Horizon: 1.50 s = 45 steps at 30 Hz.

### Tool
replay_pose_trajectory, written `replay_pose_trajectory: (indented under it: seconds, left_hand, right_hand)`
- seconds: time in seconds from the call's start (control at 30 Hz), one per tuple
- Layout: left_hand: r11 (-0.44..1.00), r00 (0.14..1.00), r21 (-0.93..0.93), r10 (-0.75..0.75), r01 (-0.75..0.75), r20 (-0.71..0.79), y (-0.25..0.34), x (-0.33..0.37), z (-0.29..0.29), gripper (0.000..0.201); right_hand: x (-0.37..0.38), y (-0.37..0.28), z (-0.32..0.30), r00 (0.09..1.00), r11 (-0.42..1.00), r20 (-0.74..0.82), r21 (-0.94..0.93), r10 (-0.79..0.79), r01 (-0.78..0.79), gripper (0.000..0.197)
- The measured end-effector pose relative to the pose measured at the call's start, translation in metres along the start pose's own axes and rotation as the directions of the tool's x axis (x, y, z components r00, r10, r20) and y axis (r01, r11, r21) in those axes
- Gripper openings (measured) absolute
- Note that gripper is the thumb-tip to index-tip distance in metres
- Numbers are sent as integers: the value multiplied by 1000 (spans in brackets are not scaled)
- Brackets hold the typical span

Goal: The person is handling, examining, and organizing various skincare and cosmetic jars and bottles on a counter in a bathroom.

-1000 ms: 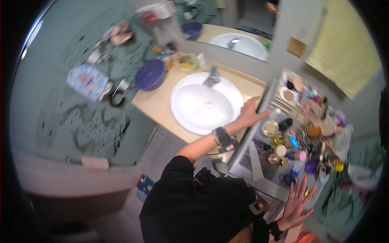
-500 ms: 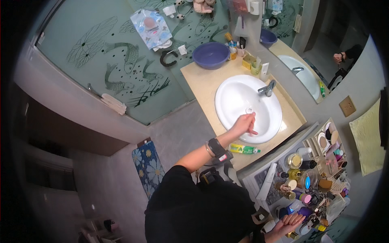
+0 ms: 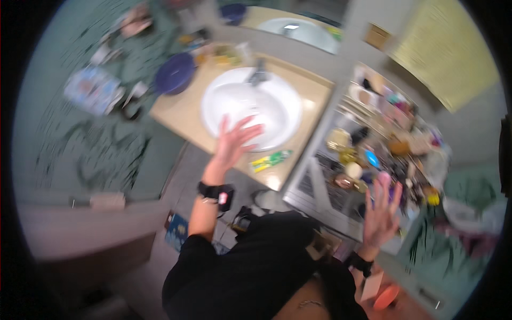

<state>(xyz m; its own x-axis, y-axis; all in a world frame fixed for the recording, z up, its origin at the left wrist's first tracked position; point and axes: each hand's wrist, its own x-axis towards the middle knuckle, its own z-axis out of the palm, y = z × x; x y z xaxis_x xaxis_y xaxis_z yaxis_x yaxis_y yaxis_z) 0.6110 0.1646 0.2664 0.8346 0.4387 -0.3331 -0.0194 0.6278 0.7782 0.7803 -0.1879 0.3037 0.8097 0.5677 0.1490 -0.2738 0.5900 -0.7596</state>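
Note:
My left hand (image 3: 234, 143) is held over the near left rim of the white oval sink (image 3: 288, 136), fingers spread and nothing in them. A green and yellow tube (image 3: 271, 160), apparently toothpaste, lies on the beige counter (image 3: 178, 116) to the right of that hand. My right hand (image 3: 380, 216) is raised with its fingers apart, also holding nothing, near the front edge of a crowd of cosmetic bottles and jars (image 3: 353, 170). Motion blurs the whole picture, so small items are hard to tell apart.
A chrome faucet (image 3: 258, 74) stands at the sink's back. To its left sits a purple basin (image 3: 175, 73). A mirror (image 3: 298, 21) is behind, and a yellow towel (image 3: 450, 53) hangs at right. A glass panel with fish drawings (image 3: 101, 160) stands at left.
The view has swung right. My left hand has gone from half-curled to spread over the sink's edge. My right hand has come up and opened its fingers.

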Motion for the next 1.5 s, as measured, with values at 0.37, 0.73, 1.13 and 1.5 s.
replay_pose_trajectory:
  seconds: [0.37,0.73,1.13,1.5]
  left_hand:
    - [844,998,535,13,-43,59,-16,32,7,66]
    - [543,958,833,-170,-105,232,-62,56,55,36]
    - [122,838,884,-280,-452,468,-98,90,93,47]
    - [-64,829,855,-293,-514,477,-111,85,107,37]
  right_hand:
    - [-23,-31,-20,999,973,48,-231,0,11,70]
    - [-68,-42,-25,953,936,-301,-345,-42,-68,38]
    - [-82,-18,-50,928,366,-366,-875,-72,-316,54]
    - [-71,20,-79,936,-90,-329,-936,-127,-341,45]
